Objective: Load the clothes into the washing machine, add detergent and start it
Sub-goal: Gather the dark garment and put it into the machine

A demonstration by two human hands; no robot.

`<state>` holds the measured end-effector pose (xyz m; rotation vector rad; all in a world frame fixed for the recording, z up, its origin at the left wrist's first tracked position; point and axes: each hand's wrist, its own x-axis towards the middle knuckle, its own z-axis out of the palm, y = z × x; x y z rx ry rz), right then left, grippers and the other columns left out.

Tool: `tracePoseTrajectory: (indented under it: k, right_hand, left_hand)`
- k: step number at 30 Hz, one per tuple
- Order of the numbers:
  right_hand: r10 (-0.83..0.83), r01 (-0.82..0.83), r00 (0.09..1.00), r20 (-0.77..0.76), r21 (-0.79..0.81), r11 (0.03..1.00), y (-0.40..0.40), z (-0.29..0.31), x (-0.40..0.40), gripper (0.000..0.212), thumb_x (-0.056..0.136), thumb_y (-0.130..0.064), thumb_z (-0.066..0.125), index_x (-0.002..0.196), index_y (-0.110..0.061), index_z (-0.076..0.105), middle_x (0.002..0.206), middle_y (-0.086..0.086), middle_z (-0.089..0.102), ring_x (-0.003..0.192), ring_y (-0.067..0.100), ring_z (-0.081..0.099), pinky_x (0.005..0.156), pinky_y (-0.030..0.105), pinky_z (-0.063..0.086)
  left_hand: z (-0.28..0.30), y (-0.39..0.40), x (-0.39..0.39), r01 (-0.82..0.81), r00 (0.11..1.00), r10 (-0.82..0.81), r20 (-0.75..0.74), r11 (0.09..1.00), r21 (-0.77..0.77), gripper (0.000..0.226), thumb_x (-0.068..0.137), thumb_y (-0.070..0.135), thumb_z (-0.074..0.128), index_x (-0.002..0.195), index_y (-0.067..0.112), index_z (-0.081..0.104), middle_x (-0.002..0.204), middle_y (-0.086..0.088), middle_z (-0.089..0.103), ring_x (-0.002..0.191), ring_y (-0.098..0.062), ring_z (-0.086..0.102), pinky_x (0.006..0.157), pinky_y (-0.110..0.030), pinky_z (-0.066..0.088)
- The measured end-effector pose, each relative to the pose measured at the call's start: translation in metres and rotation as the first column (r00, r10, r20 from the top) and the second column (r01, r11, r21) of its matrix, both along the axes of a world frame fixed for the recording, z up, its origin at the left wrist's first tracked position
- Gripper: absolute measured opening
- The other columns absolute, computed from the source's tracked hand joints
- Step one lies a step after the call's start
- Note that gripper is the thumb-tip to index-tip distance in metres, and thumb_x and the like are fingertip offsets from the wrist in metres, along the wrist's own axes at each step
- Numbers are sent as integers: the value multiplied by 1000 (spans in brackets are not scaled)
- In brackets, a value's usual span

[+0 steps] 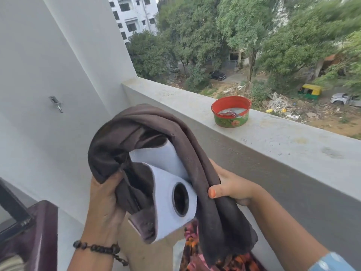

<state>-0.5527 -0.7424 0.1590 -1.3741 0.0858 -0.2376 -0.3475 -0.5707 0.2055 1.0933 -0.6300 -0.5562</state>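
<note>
A dark brown garment (156,130) with a white printed patch (168,204) is held up in front of me on a balcony. My left hand (103,204) grips its left side, fingers curled into the cloth. At the right side, my right hand (230,186) pinches a thick fold, thumb on top. Below the garment lies a heap of orange, pink and black patterned clothes (205,257). At the bottom left, the maroon edge of the washing machine (39,231) shows; its opening is out of view.
A grey concrete parapet (273,141) runs across the right, with a red-rimmed green tub (231,112) holding a small scoop on it. A white wall with a metal hook (56,104) stands on the left. Trees, a building and parked vehicles lie far below.
</note>
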Motion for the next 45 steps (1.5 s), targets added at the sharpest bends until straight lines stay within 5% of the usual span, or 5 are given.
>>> tracePoseTrajectory:
  k: [4, 14, 23, 34, 45]
  right_hand:
    - [-48, 38, 996, 75, 129, 991, 22, -2, 21, 111, 59, -37, 91, 149, -22, 28, 145, 9, 49, 129, 30, 51, 102, 48, 46]
    - [-447, 418, 893, 56, 269, 868, 24, -3, 25, 56, 71, 0, 73, 123, -16, 60, 117, 13, 70, 105, 33, 67, 88, 43, 56]
    - [-575, 566, 814, 83, 105, 818, 30, 0, 27, 60, 73, 7, 77, 122, -25, 60, 109, -2, 74, 100, 16, 70, 80, 25, 56]
    - [-390, 344, 909, 149, -798, 496, 23, 13, 22, 75, 71, -27, 78, 137, -42, 45, 101, -16, 56, 95, 0, 57, 81, 23, 49]
    - [-340, 266, 933, 115, -858, 440, 22, 25, 12, 83, 68, -38, 68, 141, -48, 29, 125, -29, 49, 116, 1, 47, 100, 39, 40]
  left_hand:
    - [-19, 1, -19, -115, 992, 119, -46, 989, 96, 13, 96, 13, 54, 104, 23, 53, 67, 25, 70, 64, 7, 68, 53, -14, 54]
    - [-38, 6, -40, 54, 993, -43, -109, 994, 95, 124, 49, 68, 85, 150, 19, 32, 146, -7, 50, 130, -26, 52, 103, -47, 45]
    - [-44, 13, -71, -72, 911, -27, 411, 972, 224, 150, 31, 75, 85, 142, 62, -13, 151, 41, 15, 145, 1, 23, 116, -57, 26]
    - [9, -13, -56, -564, 29, -465, 885, 723, 398, 148, 46, 87, 62, 144, 34, -35, 159, -1, -30, 144, -27, -34, 105, -76, -9]
    - [-13, -23, -43, -164, 524, -355, 774, 850, 501, 69, 55, 49, 80, 116, 60, 50, 107, 37, 61, 98, 10, 60, 85, -21, 50]
